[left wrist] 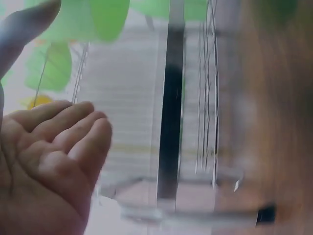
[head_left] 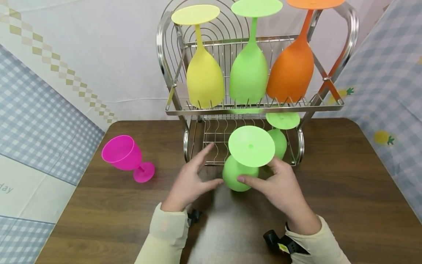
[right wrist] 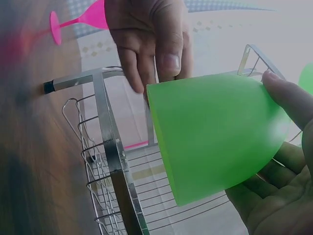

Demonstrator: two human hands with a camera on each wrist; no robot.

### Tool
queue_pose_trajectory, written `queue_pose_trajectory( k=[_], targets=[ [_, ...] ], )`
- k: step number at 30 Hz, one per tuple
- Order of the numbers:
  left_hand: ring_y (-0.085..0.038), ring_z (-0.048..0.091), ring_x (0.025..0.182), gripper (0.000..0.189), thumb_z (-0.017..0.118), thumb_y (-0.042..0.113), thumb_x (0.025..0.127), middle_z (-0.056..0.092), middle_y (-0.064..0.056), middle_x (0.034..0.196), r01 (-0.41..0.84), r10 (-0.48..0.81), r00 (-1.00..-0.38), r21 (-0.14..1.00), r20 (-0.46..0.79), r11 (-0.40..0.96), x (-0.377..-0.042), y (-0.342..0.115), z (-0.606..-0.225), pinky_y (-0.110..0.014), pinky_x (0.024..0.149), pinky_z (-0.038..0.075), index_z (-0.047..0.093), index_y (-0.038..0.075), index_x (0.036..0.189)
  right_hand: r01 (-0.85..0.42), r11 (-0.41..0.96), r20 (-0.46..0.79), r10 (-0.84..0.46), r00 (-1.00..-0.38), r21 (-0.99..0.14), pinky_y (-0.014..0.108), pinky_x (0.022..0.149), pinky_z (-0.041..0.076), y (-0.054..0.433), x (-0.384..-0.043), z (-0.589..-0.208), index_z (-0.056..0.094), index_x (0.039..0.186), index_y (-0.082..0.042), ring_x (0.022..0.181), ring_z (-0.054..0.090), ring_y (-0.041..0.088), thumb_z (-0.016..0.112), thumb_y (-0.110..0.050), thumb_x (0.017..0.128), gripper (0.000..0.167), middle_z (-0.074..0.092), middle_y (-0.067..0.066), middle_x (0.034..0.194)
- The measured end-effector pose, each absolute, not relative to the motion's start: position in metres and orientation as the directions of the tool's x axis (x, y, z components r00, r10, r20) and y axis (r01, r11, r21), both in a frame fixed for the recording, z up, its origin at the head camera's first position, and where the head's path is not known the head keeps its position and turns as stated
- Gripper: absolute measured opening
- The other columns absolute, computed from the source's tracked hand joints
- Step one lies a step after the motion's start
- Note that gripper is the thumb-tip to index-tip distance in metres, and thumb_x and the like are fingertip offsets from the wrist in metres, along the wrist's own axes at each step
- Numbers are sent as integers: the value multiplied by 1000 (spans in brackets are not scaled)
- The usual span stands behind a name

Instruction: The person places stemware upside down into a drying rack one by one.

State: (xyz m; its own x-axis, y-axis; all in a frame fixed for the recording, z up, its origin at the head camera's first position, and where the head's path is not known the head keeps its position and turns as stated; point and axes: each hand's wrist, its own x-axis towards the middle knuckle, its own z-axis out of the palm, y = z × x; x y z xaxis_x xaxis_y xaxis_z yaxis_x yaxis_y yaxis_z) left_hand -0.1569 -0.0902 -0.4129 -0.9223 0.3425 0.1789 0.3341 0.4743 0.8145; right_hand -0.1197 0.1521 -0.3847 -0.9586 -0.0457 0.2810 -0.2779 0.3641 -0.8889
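Note:
A green plastic goblet (head_left: pixel 240 176) hangs upside down in front of the dish rack, its round base toward the head camera. My right hand (head_left: pixel 283 183) grips it by the bowl, thumb on the near side and fingers behind; the right wrist view shows the bowl (right wrist: pixel 215 137) between thumb and fingers. On the goblet's left, my left hand (head_left: pixel 194 179) is spread, fingers extended and thumb tip close to the bowl. The left wrist view shows that palm (left wrist: pixel 54 161) holding nothing. At the table's left, a pink goblet (head_left: pixel 122 152) stands upright.
A two-tier metal dish rack (head_left: pixel 254 110) stands at the table's back. Upside down on its upper tier are a yellow goblet (head_left: pixel 204 79), a green goblet (head_left: pixel 248 75) and an orange goblet (head_left: pixel 291 71). Another green goblet (head_left: pixel 278 141) is inverted at the lower tier's right.

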Motion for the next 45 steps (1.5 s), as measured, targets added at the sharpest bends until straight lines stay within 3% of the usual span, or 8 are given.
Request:
queue_pose_trajectory(
  k=[3, 6, 8, 10, 16, 26, 33, 45],
  targets=[
    [-26, 46, 138, 92, 87, 18, 80, 37, 13, 157, 361, 246, -930, 808, 274, 466, -162, -101, -412, -29, 96, 55, 36, 28, 156, -273, 356, 274, -48, -960, -894, 46, 109, 41, 151, -120, -385, 66, 130, -21, 123, 56, 13, 92, -22, 72, 63, 68, -5, 127],
    [-25, 51, 135, 84, 85, 14, 81, 44, 10, 154, 397, 133, -915, 798, 380, 453, -167, -112, -413, -19, 90, 55, 43, 24, 153, -273, 352, 273, -50, -961, -895, 44, 108, 41, 149, -120, -385, 66, 129, -23, 122, 56, 10, 92, -23, 72, 62, 68, -7, 126],
    [-22, 53, 133, 76, 84, 10, 82, 50, 6, 150, 424, 62, -894, 792, 444, 439, -171, -118, -414, -15, 88, 54, 49, 18, 149, -273, 352, 274, -49, -961, -895, 44, 108, 41, 148, -120, -385, 67, 129, -23, 121, 56, 8, 93, -23, 72, 62, 68, -8, 125],
    [-20, 55, 131, 69, 82, 5, 83, 56, 0, 145, 431, -3, -876, 785, 482, 445, -176, -124, -417, -19, 106, 44, 54, 12, 145, -273, 352, 275, -47, -960, -895, 44, 108, 41, 148, -120, -385, 67, 129, -24, 121, 56, 7, 93, -23, 72, 62, 68, -8, 125],
    [-27, 64, 121, 50, 79, 7, 87, 66, -11, 131, 307, -130, -896, 805, 424, 508, -184, -130, -425, -25, 100, 51, 62, 5, 134, -268, 354, 271, -44, -962, -896, 44, 108, 41, 147, -121, -385, 67, 128, -23, 120, 57, 7, 93, -22, 72, 62, 68, -8, 125],
    [-22, 74, 93, 23, 73, 14, 94, 75, -11, 106, 173, -160, -937, 811, 310, 558, -188, -127, -430, -27, 82, 60, 72, 4, 115, -278, 396, 292, -25, -956, -875, 45, 106, 44, 145, -126, -390, 68, 128, -18, 120, 58, 14, 92, -21, 73, 61, 68, -3, 127],
    [-22, 73, 93, 23, 71, 16, 95, 75, -9, 105, 133, -161, -949, 808, 271, 574, -188, -129, -431, -35, 84, 61, 70, 5, 115, -287, 388, 306, -15, -952, -876, 37, 106, 45, 140, -133, -399, 69, 127, -16, 118, 57, 11, 92, -19, 72, 59, 68, -4, 127],
    [-20, 73, 88, 21, 71, 16, 95, 75, -7, 99, 155, -138, -949, 803, 282, 576, -189, -128, -434, -34, 81, 61, 70, 5, 113, -286, 430, 318, 2, -948, -856, 40, 103, 48, 141, -137, -413, 66, 132, -17, 122, 56, 15, 91, -20, 74, 63, 65, -2, 132]
  ],
)
